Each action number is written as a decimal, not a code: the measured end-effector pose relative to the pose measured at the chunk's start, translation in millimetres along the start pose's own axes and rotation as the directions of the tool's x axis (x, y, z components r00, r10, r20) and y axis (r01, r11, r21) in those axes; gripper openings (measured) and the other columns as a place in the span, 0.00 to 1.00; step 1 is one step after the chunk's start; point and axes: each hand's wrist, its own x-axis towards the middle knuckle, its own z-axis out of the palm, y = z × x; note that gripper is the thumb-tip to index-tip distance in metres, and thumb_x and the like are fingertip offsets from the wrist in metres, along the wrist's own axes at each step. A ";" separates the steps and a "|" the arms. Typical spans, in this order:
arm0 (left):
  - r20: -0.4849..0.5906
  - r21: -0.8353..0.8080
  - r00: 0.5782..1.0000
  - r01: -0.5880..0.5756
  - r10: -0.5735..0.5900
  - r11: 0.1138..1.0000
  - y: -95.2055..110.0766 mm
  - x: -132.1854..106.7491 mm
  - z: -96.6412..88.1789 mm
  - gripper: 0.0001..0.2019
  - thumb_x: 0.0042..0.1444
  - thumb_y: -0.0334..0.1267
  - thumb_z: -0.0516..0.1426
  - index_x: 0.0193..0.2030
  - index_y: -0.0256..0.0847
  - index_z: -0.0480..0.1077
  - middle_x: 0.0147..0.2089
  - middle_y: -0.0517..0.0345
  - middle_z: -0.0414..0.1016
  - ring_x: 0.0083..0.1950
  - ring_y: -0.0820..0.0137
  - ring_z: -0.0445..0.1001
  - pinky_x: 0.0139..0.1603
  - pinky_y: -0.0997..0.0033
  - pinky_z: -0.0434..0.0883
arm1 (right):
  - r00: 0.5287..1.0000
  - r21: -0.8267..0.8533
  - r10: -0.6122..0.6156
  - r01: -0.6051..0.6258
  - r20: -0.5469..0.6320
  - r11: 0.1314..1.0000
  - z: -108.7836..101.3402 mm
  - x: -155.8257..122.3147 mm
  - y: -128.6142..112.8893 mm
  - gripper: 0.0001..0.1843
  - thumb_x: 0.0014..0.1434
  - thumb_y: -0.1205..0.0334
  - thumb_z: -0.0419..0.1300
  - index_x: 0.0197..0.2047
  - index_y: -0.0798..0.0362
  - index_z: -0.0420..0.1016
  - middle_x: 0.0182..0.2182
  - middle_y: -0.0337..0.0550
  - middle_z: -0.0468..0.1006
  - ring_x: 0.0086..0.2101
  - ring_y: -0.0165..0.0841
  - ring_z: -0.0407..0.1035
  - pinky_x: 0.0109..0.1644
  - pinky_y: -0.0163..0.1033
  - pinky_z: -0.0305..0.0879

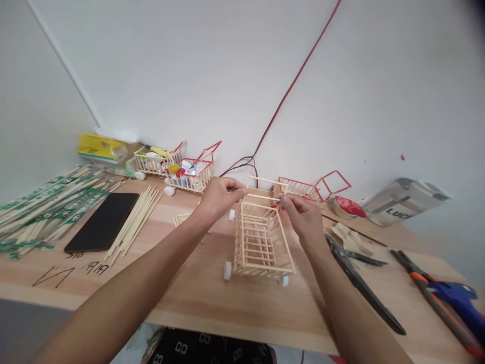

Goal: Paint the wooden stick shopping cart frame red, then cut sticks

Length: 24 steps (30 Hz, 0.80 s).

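Note:
A miniature shopping cart of pale wooden sticks stands on white round wheels at the middle of the table. At its far end, my left hand pinches the left side of the stick handle frame. On the opposite side, my right hand is closed with thumb and fingers on the right end of that frame. A thin crosspiece spans the gap between my fingertips. The fingers partly hide the joints, so I cannot tell whether the handle is fixed to the basket.
Behind are carts filled with caps and a red-trimmed cart. Left lie loose sticks, a black phone and packaged chopsticks. Right are a red paint cup, black cutters, and blue-orange pliers.

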 end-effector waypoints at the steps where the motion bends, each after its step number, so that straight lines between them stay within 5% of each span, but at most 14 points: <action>1: 0.004 -0.004 1.000 -0.001 0.001 1.000 -0.9 0.0 0.0 0.07 0.47 0.38 0.62 0.29 0.36 0.77 0.26 0.57 0.77 0.27 0.74 0.70 0.28 0.75 0.65 | 1.000 0.002 -0.002 0.002 -0.001 1.000 0.0 0.0 -0.3 0.15 0.58 0.49 0.59 0.33 0.51 0.82 0.33 0.42 0.83 0.36 0.38 0.75 0.39 0.40 0.68; 10: -0.041 0.063 0.995 -0.089 0.092 0.994 8.9 2.1 -1.1 0.15 0.53 0.47 0.60 0.39 0.38 0.78 0.33 0.54 0.79 0.30 0.72 0.71 0.30 0.74 0.66 | 1.000 0.002 -0.010 0.010 -0.007 1.000 0.2 -0.6 0.4 0.16 0.58 0.49 0.60 0.34 0.51 0.82 0.33 0.42 0.83 0.36 0.37 0.75 0.39 0.39 0.67; 17: -0.059 0.078 0.994 -0.085 0.089 0.993 20.7 12.9 6.9 0.15 0.55 0.47 0.57 0.26 0.38 0.75 0.22 0.60 0.70 0.26 0.74 0.65 0.28 0.74 0.62 | 1.000 -0.035 -0.029 0.028 -0.010 0.999 -1.3 -2.1 -2.7 0.15 0.59 0.50 0.59 0.34 0.51 0.82 0.33 0.41 0.82 0.35 0.37 0.74 0.37 0.39 0.65; 24: 0.008 -0.178 1.000 -0.022 0.024 0.984 18.7 17.2 11.9 0.13 0.54 0.41 0.58 0.24 0.36 0.73 0.19 0.62 0.65 0.21 0.78 0.59 0.25 0.74 0.58 | 0.998 -0.035 -0.055 0.055 0.003 0.998 -0.9 -2.8 -1.0 0.16 0.61 0.49 0.58 0.35 0.50 0.81 0.36 0.42 0.82 0.37 0.37 0.74 0.41 0.40 0.65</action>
